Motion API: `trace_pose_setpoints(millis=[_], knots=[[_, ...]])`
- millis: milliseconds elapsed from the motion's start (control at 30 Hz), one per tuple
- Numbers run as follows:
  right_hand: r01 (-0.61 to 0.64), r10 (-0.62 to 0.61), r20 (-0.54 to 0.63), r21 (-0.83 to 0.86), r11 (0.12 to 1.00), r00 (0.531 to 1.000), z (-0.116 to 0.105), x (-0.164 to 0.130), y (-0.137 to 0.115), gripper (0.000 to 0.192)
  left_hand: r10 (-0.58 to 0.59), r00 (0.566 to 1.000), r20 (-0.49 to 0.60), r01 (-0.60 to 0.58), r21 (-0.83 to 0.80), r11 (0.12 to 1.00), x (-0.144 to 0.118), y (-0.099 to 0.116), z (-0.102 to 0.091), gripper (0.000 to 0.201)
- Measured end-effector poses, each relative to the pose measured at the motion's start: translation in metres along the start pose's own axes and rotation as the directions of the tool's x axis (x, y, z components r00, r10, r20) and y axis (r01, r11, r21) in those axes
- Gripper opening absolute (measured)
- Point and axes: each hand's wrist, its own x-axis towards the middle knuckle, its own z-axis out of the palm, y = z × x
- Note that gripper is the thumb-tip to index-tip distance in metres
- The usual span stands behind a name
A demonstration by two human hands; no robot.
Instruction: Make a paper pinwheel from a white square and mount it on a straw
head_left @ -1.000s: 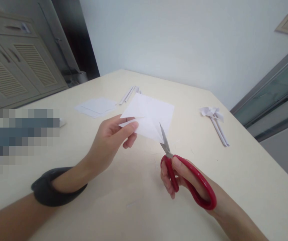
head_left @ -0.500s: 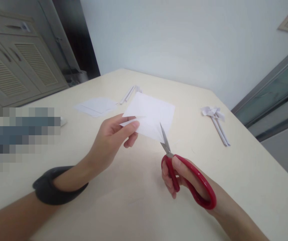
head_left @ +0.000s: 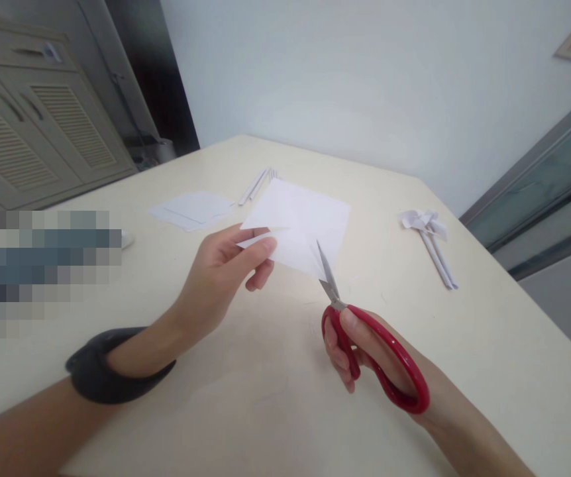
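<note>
My left hand (head_left: 236,255) pinches a white sheet of paper (head_left: 310,205) at its left side, thumb on top. A slit runs inward from the sheet's left corner, beside my thumb. In my right hand (head_left: 360,338) is a pair of scissors (head_left: 334,301) with red handles, the fingers through the loops. The scissor blades are parted and straddle the sheet's near right edge, one blade lying over the paper. Both hands are raised over the pale table.
Loose white sheets (head_left: 191,211) lie on the table (head_left: 216,397) at left. Behind the held sheet are thin paper rolls (head_left: 253,185). At right rest paper pinwheels (head_left: 432,242) on rolled sticks. A white wall (head_left: 315,79) borders the table's far side.
The paper has shifted very slightly and the scissors remain at its near right edge, blades parted. Both hands keep their holds.
</note>
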Motion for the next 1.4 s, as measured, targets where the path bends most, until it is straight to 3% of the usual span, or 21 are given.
trace_pose_setpoints(millis=[367, 533, 667, 800, 1033, 1400], knots=[[-0.045, 0.036, -0.067, -0.147, 0.988, 0.997, -0.001, 0.004, 0.008, 0.039, 0.009, 1.000, 0.016, -0.009, -0.031, 0.999, 0.002, -0.003, -0.002, 0.019], [-0.065, 0.032, -0.139, -0.238, 0.969, 0.990, 0.002, 0.007, 0.012, 0.040, -0.028, 0.992, 0.123, 0.031, -0.023, 0.999, 0.002, -0.005, 0.002, 0.026], [-0.088, 0.038, -0.184, -0.274, 0.958, 0.982, 0.003, 0.009, 0.013, 0.043, -0.129, 0.970, 0.206, 0.107, 0.117, 0.987, -0.002, -0.004, 0.004, 0.023], [-0.075, 0.032, -0.164, -0.261, 0.963, 0.986, 0.002, 0.009, 0.014, 0.042, -0.232, 0.944, 0.233, 0.184, 0.212, 0.960, -0.005, -0.001, 0.006, 0.026], [-0.065, 0.057, -0.047, -0.173, 0.983, 0.997, 0.002, 0.004, 0.002, 0.037, -0.209, 0.942, 0.261, 0.168, 0.172, 0.971, -0.002, 0.002, 0.008, 0.027], [-0.034, 0.035, 0.006, -0.079, 0.996, 0.999, 0.004, 0.004, 0.002, 0.038, -0.170, 0.930, 0.327, 0.124, 0.157, 0.980, -0.003, -0.002, 0.004, 0.034]])
